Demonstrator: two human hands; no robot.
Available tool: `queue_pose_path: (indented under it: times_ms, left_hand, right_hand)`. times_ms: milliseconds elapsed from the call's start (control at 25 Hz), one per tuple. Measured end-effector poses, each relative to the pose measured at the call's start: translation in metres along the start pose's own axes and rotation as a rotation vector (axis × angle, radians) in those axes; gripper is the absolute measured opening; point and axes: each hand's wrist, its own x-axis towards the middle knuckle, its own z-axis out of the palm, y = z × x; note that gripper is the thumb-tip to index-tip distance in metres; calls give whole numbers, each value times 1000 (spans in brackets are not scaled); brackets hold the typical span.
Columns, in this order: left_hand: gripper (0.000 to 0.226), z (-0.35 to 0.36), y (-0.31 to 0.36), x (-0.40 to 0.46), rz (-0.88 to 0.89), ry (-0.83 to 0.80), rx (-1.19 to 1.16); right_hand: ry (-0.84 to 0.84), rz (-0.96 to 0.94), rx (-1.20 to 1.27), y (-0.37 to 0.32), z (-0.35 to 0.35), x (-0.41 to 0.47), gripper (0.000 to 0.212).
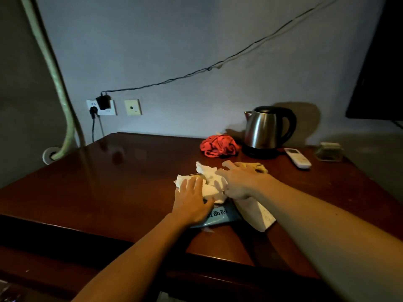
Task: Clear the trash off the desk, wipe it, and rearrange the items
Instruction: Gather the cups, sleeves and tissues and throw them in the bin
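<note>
A heap of trash lies in the middle of the dark wooden desk (109,182): crumpled white tissues (208,174), a blue-grey printed wrapper (220,217) under them, a white paper bag (257,213) and a yellowish scrap (260,167). My left hand (192,201) lies over the tissues and the wrapper with fingers spread. From the right, my right hand (237,182) covers the tissues, fingers curved over the heap; whether it grips anything is unclear.
A red cloth (219,146) is bunched behind the heap. A steel kettle (267,129) on its base, a white remote (297,158) and a small box (329,151) stand at the back right. Wall sockets (102,107) and cables are behind the desk.
</note>
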Motion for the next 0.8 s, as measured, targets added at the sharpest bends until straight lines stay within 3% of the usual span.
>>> queue_pose_path:
  times_ms: [200, 320, 560, 800]
  left_hand:
    - [65, 13, 49, -2, -1, -9, 119]
    - [52, 23, 77, 3, 7, -31, 155]
    - [47, 44, 116, 29, -4, 5, 142]
    - [50, 52, 122, 51, 14, 124, 189]
  right_hand:
    - [-49, 28, 35, 40, 33, -32, 74]
    - [-51, 77, 32, 60, 58, -44, 62]
    - [303, 87, 101, 95, 99, -44, 43]
    - [387, 105, 195, 105, 106, -26, 40]
